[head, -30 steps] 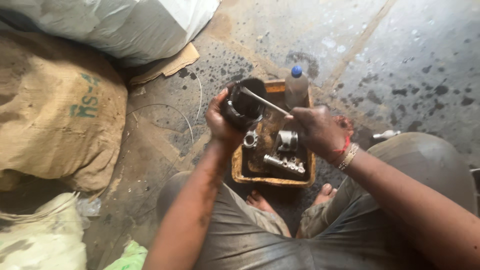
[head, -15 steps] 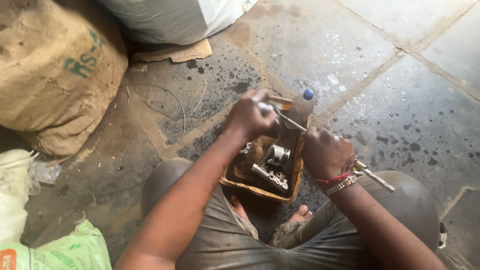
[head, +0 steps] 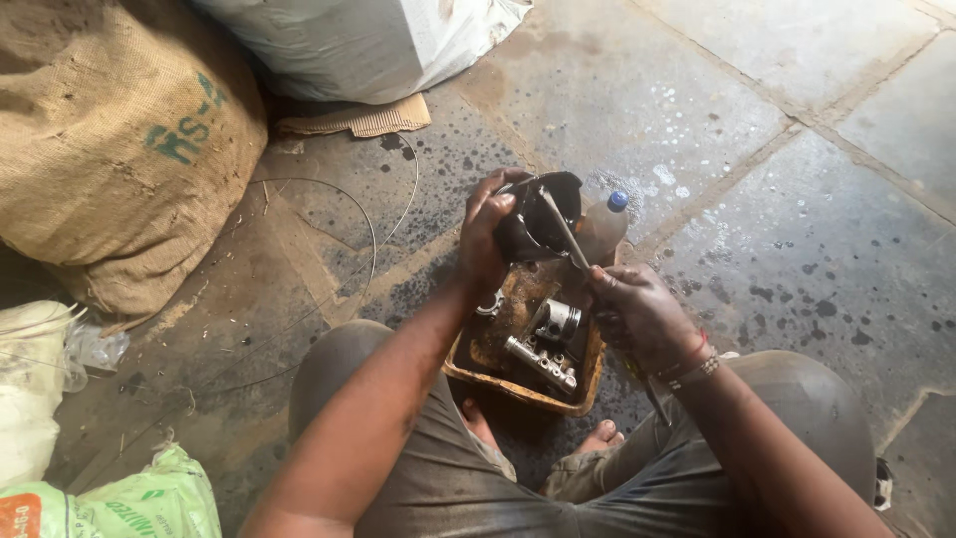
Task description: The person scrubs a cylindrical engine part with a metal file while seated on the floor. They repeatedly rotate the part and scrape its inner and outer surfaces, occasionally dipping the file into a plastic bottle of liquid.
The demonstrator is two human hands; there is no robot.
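Left hand grips a dark cup-shaped part by its rim, tilted over the oily tray, likely so drips land there. Right hand pinches a thin metal tool, tip inside the part. Piston and valve block lie in tray. Bottle partly hidden; inside of the part is too dark to make out.

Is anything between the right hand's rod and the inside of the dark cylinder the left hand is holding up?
Nothing visible. The left hand holds the dark cylinder over the oily tray, open end toward the right hand. The thin metal rod already reaches into that opening. The plastic bottle stands behind, clear of the rod's line.
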